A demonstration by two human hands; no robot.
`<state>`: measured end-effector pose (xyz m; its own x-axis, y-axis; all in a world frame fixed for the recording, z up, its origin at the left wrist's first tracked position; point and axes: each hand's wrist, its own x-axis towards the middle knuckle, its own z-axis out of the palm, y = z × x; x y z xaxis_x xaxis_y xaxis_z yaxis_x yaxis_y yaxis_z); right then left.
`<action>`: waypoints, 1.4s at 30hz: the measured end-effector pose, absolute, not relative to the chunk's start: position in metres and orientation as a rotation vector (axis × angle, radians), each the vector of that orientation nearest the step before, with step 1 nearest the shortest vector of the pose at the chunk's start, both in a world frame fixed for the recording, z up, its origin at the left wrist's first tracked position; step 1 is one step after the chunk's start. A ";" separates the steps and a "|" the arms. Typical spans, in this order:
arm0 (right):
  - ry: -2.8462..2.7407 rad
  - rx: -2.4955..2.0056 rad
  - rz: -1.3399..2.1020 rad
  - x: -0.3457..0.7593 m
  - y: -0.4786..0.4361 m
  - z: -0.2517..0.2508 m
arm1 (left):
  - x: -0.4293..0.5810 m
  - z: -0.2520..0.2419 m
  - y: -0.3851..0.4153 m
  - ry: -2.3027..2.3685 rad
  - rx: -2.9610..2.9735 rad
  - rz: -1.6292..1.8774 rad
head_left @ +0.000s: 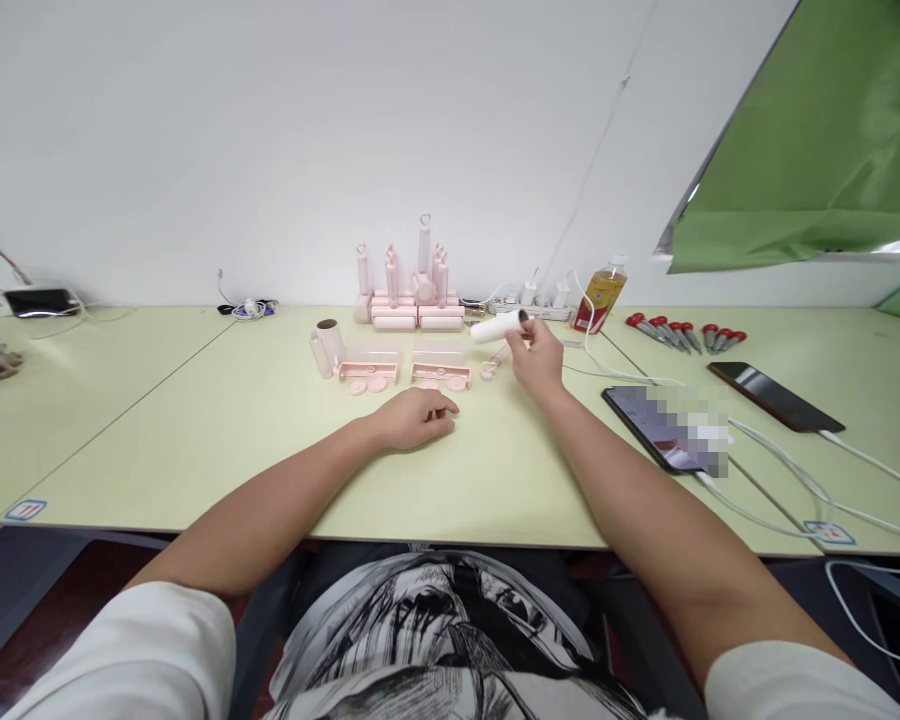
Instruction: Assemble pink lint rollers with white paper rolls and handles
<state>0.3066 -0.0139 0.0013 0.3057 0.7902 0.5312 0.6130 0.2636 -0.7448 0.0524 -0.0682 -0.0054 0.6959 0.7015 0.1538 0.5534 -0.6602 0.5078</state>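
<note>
My right hand holds a white paper roll by its end, lifted a little above the pale green table. My left hand rests palm down on the table, fingers loosely curled, holding nothing. Just beyond it lie two pink open cases with small pink discs beside them. Another white roll stands upright at their left. Against the wall is a stack of pink lint-roller handles and boxes.
Two phones lie at the right with white cables. Several red-handled screwdrivers, a bottle and a power strip sit at the back right. A green sheet hangs upper right.
</note>
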 end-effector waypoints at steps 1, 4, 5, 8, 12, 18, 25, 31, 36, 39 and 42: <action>-1.319 -1.353 0.275 0.305 -0.016 0.004 | 0.053 -0.006 -0.068 1.010 2.463 0.515; -1.244 -1.129 0.722 0.290 -0.028 0.009 | 0.054 -0.007 -0.067 1.144 2.376 0.684; -1.266 -1.064 0.888 0.283 -0.034 0.010 | 0.054 -0.007 -0.066 1.173 2.349 0.752; -1.407 -0.965 1.270 0.258 -0.054 0.007 | 0.053 -0.006 -0.065 1.143 2.344 1.019; -1.714 -1.059 1.162 0.240 -0.070 -0.001 | 0.053 -0.002 -0.066 0.968 2.410 1.301; -2.139 -1.269 0.559 0.245 -0.068 -0.004 | 0.052 -0.001 -0.063 1.165 2.137 1.385; -2.307 -1.414 0.424 0.242 -0.072 0.001 | 0.052 -0.004 -0.063 1.152 2.056 1.345; -2.361 -1.438 0.316 0.241 -0.070 -0.002 | 0.053 -0.004 -0.065 1.061 2.142 1.268; -2.454 -1.458 0.268 0.242 -0.069 -0.002 | 0.052 -0.002 -0.066 1.066 2.165 1.214; -2.454 -1.433 0.252 0.242 -0.069 -0.001 | 0.052 0.000 -0.067 1.073 2.178 1.189; -2.455 -1.400 0.250 0.241 -0.068 -0.001 | 0.053 0.001 -0.067 1.079 2.181 1.173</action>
